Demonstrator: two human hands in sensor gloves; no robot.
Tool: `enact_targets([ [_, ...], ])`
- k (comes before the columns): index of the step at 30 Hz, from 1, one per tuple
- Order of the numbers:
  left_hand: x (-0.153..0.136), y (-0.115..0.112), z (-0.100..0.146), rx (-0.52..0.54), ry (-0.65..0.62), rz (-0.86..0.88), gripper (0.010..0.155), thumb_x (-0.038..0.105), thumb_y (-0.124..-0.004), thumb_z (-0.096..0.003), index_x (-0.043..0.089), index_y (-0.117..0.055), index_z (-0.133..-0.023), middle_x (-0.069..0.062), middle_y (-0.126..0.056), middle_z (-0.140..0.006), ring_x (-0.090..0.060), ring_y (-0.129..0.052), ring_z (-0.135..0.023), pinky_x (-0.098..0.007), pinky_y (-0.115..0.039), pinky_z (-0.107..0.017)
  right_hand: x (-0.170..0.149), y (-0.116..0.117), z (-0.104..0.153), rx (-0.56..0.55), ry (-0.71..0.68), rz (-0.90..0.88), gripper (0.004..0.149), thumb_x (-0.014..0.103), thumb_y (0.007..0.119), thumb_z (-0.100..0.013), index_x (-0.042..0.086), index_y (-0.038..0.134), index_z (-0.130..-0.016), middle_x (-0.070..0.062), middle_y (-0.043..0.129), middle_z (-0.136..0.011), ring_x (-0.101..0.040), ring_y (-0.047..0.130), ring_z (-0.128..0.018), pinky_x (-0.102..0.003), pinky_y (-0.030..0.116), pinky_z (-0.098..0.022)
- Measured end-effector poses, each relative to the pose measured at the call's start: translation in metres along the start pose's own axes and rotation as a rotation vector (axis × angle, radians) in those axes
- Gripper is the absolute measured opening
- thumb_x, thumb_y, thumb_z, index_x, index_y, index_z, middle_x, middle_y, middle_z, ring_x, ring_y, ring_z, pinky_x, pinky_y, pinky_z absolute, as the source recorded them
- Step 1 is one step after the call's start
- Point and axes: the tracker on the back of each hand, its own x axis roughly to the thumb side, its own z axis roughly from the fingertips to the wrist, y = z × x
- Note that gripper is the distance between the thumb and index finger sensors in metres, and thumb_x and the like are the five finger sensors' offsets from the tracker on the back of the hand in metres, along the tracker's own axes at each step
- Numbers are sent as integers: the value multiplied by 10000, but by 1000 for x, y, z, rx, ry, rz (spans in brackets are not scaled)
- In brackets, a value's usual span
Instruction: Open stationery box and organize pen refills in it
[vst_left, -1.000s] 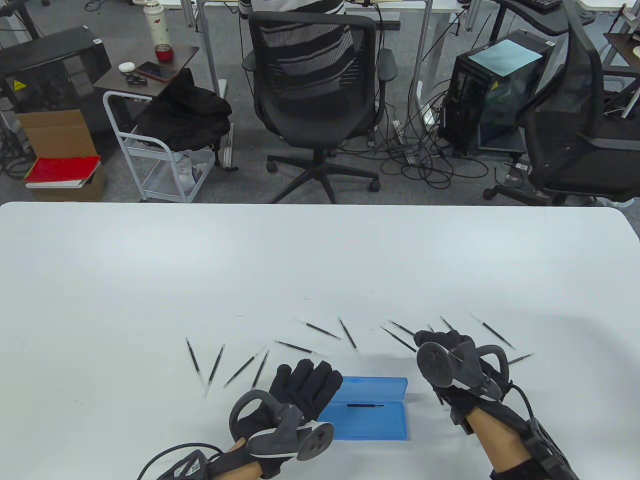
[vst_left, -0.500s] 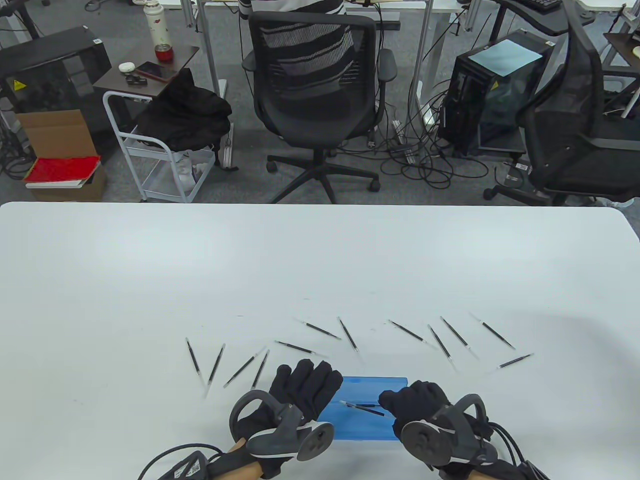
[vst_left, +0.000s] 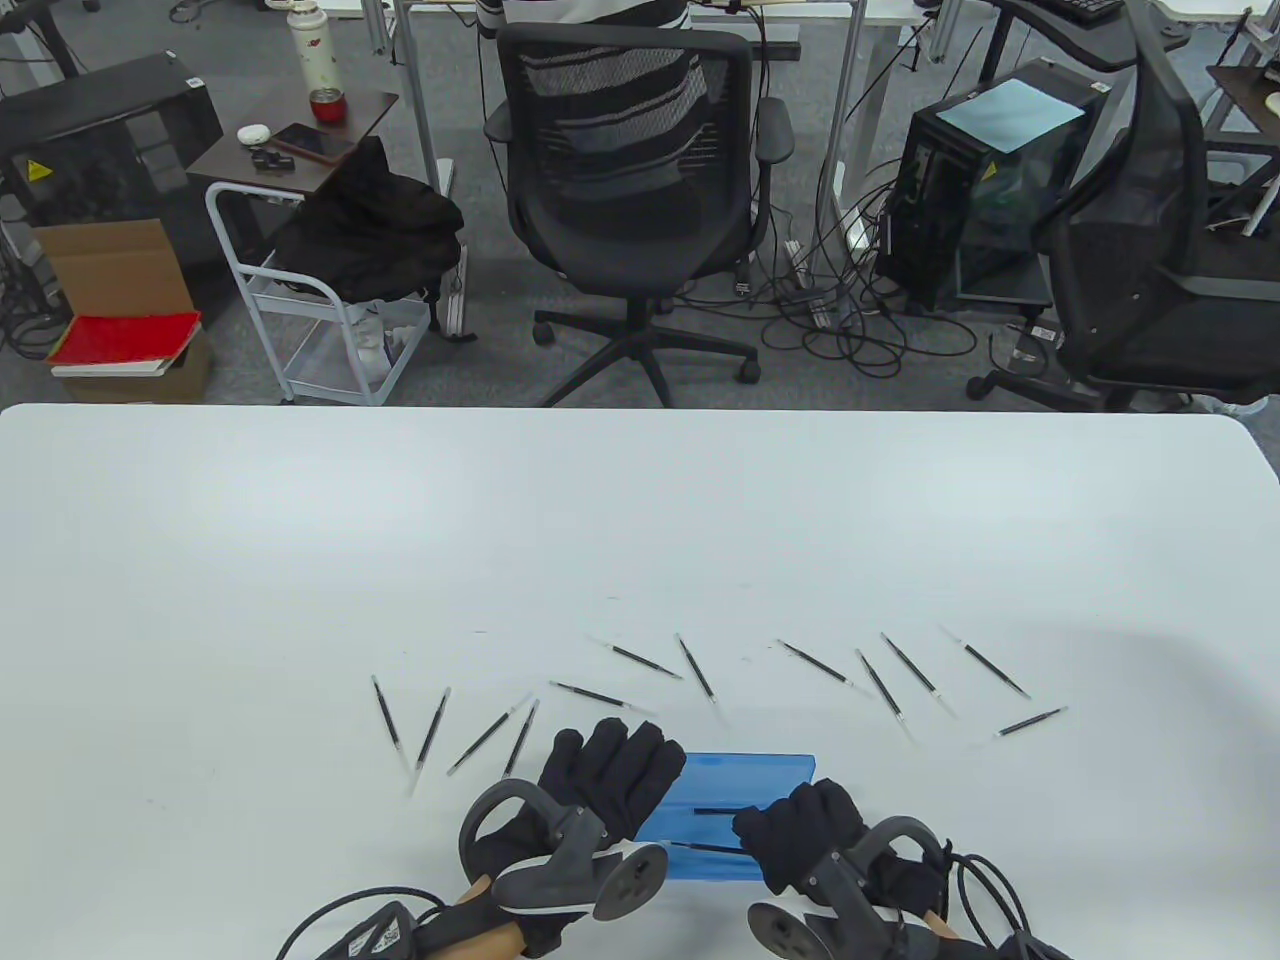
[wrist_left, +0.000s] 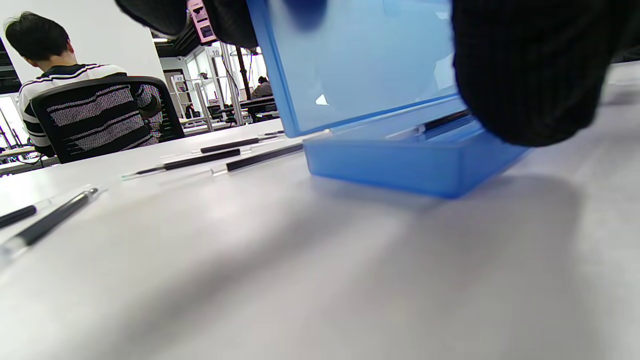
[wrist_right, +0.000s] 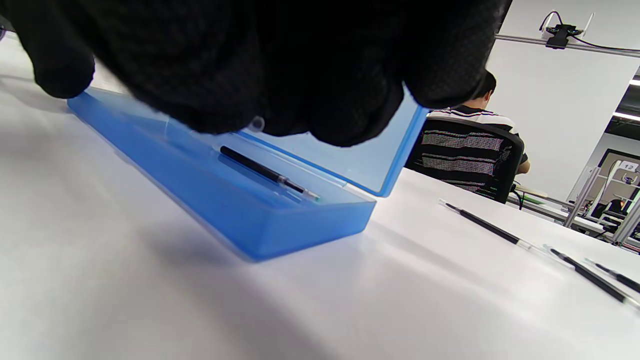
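Note:
The blue stationery box (vst_left: 725, 862) lies open near the table's front edge, its lid (vst_left: 745, 768) upright at the back. One pen refill (vst_left: 715, 810) lies inside, also seen in the right wrist view as a black refill (wrist_right: 265, 172) in the box (wrist_right: 225, 210). My left hand (vst_left: 605, 770) holds the lid's left end; in the left wrist view the lid (wrist_left: 360, 65) stands between fingers and thumb. My right hand (vst_left: 800, 830) pinches another refill (vst_left: 705, 848) low over the box's front half. Its palm side is hidden.
Several loose refills lie in an arc behind the box, from the left one (vst_left: 390, 715) through the middle one (vst_left: 697, 668) to the right one (vst_left: 1030, 722). An office chair (vst_left: 630, 190) stands beyond the table's far edge.
My right hand has come back from the loose refills on the right with one refill and moved down and left over the box. The left hand has stayed on the lid.

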Motion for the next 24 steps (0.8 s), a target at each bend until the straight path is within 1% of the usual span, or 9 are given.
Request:
enact_targets([
  [7, 0, 0, 0, -1, 0, 1, 1135, 642, -819, -412, 188, -129, -1189, -109, -195, -1288, -464, -422, -1174, -673, -483, -808, -3, 4, -2, -4, 3, -3, 601, 310, 940, -397, 164, 758, -950, -25, 1001, -757, -296, 1001, -670, -569, 785, -635],
  [18, 0, 0, 0, -1, 0, -1, 1133, 641, -819, -414, 186, -129, -1189, -110, -197, -1288, -467, -424, -1173, -674, -484, -806, -1, 2, -3, 1, -2, -9, 596, 319, 934, -400, 174, 759, -950, -23, 999, -766, -293, 998, -680, -562, 781, -640],
  [24, 0, 0, 0, 0, 1, -5, 1133, 642, -818, -415, 185, -128, -1189, -113, -197, -1287, -466, -425, -1173, -673, -486, -807, -2, 1, -2, -14, -1, -21, 595, 324, 932, -400, 181, 760, -950, -22, 1000, -769, -292, 998, -683, -559, 780, -642],
])
